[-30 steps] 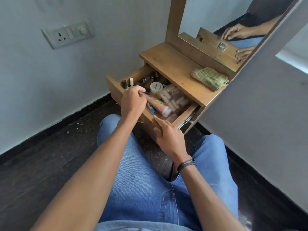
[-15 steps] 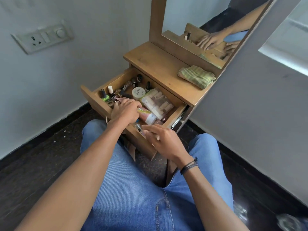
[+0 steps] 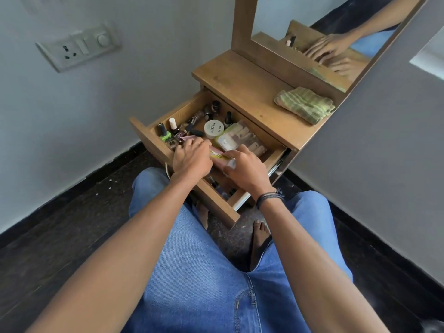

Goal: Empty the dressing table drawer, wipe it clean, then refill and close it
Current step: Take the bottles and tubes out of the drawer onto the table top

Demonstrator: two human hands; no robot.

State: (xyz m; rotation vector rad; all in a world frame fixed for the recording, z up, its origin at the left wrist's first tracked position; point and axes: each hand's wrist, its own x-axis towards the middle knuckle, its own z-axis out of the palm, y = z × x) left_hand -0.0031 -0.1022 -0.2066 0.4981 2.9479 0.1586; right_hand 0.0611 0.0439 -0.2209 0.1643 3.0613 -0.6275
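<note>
1. Drawer (image 3: 149, 144) of the dressing table (image 3: 252, 92): pulled well out toward the person's knees, under the left part of the wooden top, and full of cosmetics.
2. Mirror (image 3: 283, 13): rises from the back of the top and reflects both hands and the drawer front.
3. Jeans (image 3: 204, 272): the person sits on the dark floor facing the drawer, a knee on either side of it.
4. Wall socket (image 3: 79, 48): on the pale wall, well left of the table.
5. Cloth (image 3: 304, 104): green-striped and folded, on the right end of the top near the mirror's foot; neither hand touches it.
6. Left hand (image 3: 192, 159): over the drawer's near-left part, fingers curled down round the tube's flat pink end.
7. Right hand (image 3: 247, 170): just beside the left, thumb and curled fingers gripping the tube's white cap end; a dark wristband (image 3: 266, 198) circles the wrist.
8. Pack (image 3: 242, 138): clear, filled with pale pieces, in mid-drawer just beyond the hands.
9. Tube (image 3: 219, 157): pink and yellow, lying across the drawer, held at both ends.
10. Jar (image 3: 213, 129): white, round, lid up, just beside the pack.
11. Nail polish bottles (image 3: 163, 132): upright in the far-left corner, with more along the back wall.
</note>
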